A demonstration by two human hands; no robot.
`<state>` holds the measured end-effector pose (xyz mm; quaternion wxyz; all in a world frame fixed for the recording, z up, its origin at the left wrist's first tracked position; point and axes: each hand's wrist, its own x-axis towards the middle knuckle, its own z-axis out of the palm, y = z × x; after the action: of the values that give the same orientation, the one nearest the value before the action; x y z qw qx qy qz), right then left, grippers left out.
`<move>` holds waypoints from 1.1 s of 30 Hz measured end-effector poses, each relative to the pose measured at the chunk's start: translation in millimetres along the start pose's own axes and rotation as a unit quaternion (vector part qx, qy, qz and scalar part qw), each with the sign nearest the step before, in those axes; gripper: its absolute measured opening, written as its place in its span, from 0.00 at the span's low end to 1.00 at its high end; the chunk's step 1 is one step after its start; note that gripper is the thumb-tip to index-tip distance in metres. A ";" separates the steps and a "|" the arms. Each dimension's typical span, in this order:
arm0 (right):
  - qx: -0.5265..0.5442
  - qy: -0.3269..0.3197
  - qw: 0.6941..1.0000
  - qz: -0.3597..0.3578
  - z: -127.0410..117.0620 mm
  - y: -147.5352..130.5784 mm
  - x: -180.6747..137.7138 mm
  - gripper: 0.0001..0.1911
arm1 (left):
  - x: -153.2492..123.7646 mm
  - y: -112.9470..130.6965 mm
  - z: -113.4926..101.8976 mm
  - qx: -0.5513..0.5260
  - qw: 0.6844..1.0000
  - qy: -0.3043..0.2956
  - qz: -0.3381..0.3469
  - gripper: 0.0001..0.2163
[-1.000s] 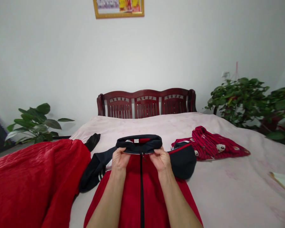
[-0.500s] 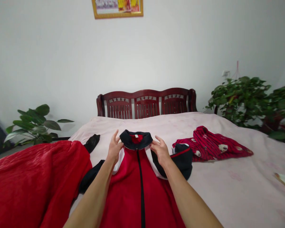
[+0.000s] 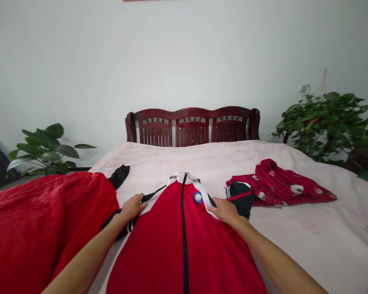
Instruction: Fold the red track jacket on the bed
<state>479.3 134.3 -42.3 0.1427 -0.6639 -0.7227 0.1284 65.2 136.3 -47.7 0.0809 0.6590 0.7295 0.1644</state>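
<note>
A red zip jacket [image 3: 171,237] with a black zip, white trim and dark sleeves lies flat on the bed in front of me, its top end pointing away. A round blue badge [image 3: 198,197] sits on its chest. My left hand [image 3: 131,206] rests palm down on the jacket's left shoulder, by the dark striped sleeve. My right hand [image 3: 225,210] lies on the right shoulder, fingers flat against the white trim. Neither hand grips the cloth.
A pale pink bed sheet [image 3: 294,228] covers the bed, with a dark wooden headboard [image 3: 191,127] behind. A red quilt [image 3: 39,228] is heaped at left with a black item [image 3: 119,175] beside it. A red striped garment [image 3: 282,185] lies at right. Potted plants [image 3: 328,122] flank the bed.
My hands let go of the dark collar, which is now out of sight, and slid down and outward onto the jacket's shoulders. The view tilted down a little.
</note>
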 end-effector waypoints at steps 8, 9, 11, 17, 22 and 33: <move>-0.165 0.149 0.975 0.015 -38.6 27.0 6.2 0.18 | -10.7 -2.2 -39.8 0.105 0.988 0.102 -0.042 0.21; -0.159 0.160 0.974 -0.009 -32.1 22.2 -2.7 0.21 | -20.2 4.5 -35.8 0.093 0.990 0.102 -0.012 0.21; -0.120 0.169 0.975 -0.081 -11.2 6.7 -28.2 0.25 | -47.8 19.9 -21.8 0.018 0.993 0.084 0.078 0.19; -0.019 0.018 0.980 -0.198 52.0 -10.9 -118.7 0.31 | -163.7 29.2 29.0 -0.093 0.978 -0.049 0.180 0.25; -0.058 0.038 0.990 -0.120 42.5 21.8 -138.2 0.29 | -206.3 -9.5 39.1 -0.018 0.993 0.014 0.116 0.26; 0.014 0.138 0.990 -0.006 42.2 29.3 -148.1 0.28 | -207.4 -8.3 20.9 -0.230 0.972 0.024 -0.026 0.23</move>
<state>502.0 -10.5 -97.7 0.2512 -0.6687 -0.6985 0.0442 88.9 -66.5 -90.6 0.2170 0.5994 0.6906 0.3417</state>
